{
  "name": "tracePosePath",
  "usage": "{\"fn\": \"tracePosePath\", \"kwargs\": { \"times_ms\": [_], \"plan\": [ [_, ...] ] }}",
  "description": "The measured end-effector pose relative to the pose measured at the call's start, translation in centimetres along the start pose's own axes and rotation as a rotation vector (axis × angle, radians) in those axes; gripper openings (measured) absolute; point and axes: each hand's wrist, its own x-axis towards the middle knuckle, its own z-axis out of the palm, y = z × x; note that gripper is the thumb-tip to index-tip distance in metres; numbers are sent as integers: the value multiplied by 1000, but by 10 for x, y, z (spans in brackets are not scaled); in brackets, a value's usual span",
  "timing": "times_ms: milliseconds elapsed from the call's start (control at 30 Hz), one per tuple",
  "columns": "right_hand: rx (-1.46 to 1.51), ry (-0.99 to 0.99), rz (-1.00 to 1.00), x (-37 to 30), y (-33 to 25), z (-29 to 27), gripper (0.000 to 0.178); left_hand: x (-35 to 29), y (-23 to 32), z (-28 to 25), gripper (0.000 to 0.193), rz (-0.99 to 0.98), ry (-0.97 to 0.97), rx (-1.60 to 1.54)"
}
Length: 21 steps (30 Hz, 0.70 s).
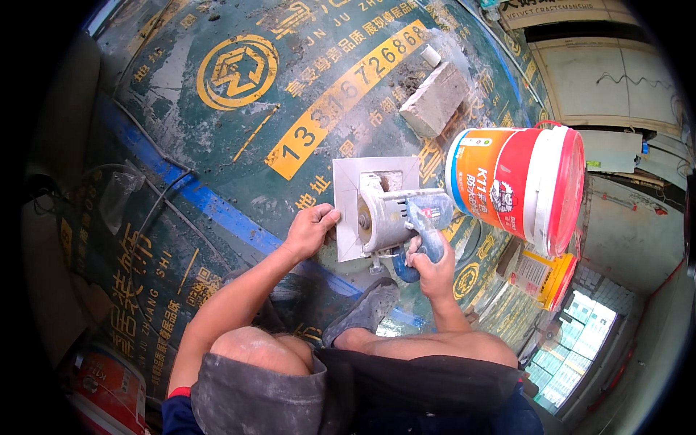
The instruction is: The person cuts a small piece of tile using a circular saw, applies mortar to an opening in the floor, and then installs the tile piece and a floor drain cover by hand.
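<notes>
A light square tile (346, 190) with pencil-like lines lies in front of me, and a rectangular cutout shows near its upper middle. My left hand (313, 230) grips the tile's left edge, thumb on top and fingers partly hidden beneath. Over the tile's right part sits a handheld tile cutter (388, 214), grey with a blue handle and a round disc guard. My right hand (431, 267) is wrapped round that handle. The guard hides where the blade meets the tile.
A large white, red and orange bucket (500, 181) lies on its side close right of the cutter. Beyond the tile is a pale block (436, 100). A yellow bucket (545, 280) lies farther right. Cables (156, 212) cross the green printed floor sheet at left. My shoe (366, 312) is near the tile.
</notes>
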Motion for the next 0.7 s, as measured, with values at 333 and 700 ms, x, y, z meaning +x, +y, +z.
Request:
{"fn": "tracePosePath", "kwargs": {
  "times_ms": [333,700],
  "plan": [
    [-27,22,12,-3,4,-1,13,1,-2,1,32,10,7,3],
    [-46,14,-17,-5,4,0,17,1,-2,-2,34,0,-9,34]
  ]
}}
